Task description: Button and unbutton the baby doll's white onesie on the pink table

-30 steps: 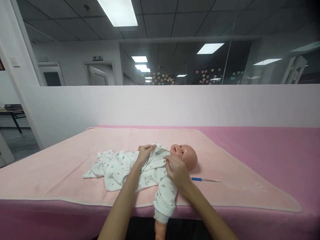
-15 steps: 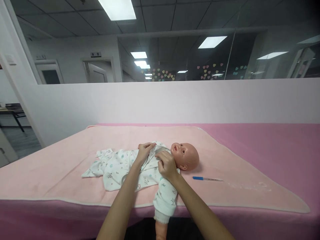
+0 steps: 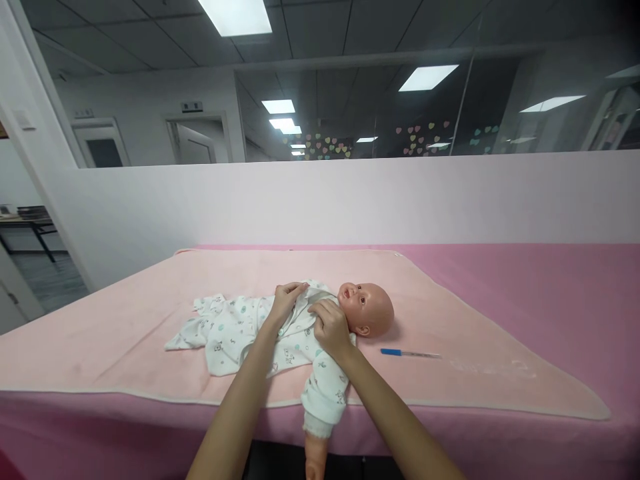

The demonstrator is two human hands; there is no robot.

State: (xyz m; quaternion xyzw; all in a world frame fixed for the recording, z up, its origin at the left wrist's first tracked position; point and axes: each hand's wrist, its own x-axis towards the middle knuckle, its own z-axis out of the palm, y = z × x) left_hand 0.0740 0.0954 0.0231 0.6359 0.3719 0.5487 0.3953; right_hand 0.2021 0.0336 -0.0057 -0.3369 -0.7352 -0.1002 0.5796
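Note:
A baby doll (image 3: 369, 311) lies on its back with its head to the right. It wears a white printed romper (image 3: 231, 340), whose legs lie flat to the left. My left hand (image 3: 287, 300) is closed on the front edge of the romper at the doll's chest. Just below the doll's chin, my right hand (image 3: 331, 327) has curled fingers pinching the romper near the neckline. The doll's near arm sticks out of the sleeve (image 3: 325, 393) over the front edge of the table. My hands and forearms hide part of the romper's front.
A blue-capped pen (image 3: 410, 353) lies to the right of the doll, below its head. Under everything is a peach blanket (image 3: 135, 300) on a pink-covered table (image 3: 565, 300). A white wall (image 3: 350, 203) with glass above stands behind.
Both hands stay at the romper's chest with almost the same grip. The whole view has shifted slightly, and the doll keeps its pose.

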